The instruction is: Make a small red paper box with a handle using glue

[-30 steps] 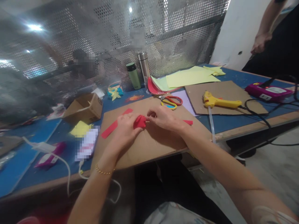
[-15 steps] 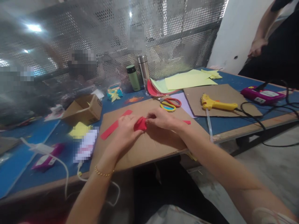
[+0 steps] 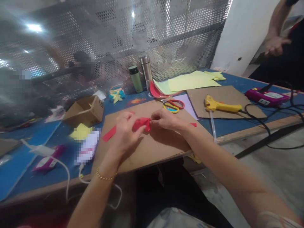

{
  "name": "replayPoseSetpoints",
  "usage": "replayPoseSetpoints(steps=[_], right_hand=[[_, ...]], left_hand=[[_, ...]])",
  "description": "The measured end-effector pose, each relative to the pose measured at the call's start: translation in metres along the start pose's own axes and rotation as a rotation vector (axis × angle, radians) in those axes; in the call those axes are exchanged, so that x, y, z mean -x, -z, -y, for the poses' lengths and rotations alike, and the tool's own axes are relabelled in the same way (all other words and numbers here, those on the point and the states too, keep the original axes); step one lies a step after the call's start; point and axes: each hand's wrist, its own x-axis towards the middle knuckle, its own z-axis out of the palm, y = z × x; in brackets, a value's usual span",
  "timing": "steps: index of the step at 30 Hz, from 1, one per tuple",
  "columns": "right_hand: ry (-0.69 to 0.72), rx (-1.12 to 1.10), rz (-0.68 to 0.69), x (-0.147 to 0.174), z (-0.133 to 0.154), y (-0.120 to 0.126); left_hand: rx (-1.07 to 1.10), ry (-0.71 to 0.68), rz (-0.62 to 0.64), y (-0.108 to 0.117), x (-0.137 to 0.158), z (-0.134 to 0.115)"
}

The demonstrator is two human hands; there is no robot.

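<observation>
Nearby, scissors (image 3: 169, 101) beyond red piece (image 3: 143, 122), glue gun (image 3: 223, 106)

Green bottle (image 3: 136, 80) just beside a steel flask (image 3: 146, 69)

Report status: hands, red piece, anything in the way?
Left hand holding red piece. Right hand at its right edge, fingertips drawn together. Piece over cardboard. Scissors close beyond right hand.
</observation>
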Motion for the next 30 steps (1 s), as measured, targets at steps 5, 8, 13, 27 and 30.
replayPoseSetpoints(steps=[5,8,13,27,30], right_hand=[[-0.035,-0.047,0.004,0.001,0.002,-0.001],[-0.017,-0.052,-0.002,0.0,0.001,-0.001],[0.012,-0.055,0.018,0.0,-0.002,-0.002],[0.132,0.042,0.021,0.0,-0.003,-0.003],[0.15,0.04,0.001,-0.001,-0.006,-0.004]], left_hand=[[0.069,-0.12,0.086,-0.006,0.002,0.001],[0.046,-0.107,0.008,-0.009,-0.001,0.004],[-0.027,-0.095,0.068,-0.009,-0.005,0.007],[0.2,0.083,0.265,0.01,-0.027,-0.002],[0.273,0.179,0.285,0.014,-0.028,-0.007]])
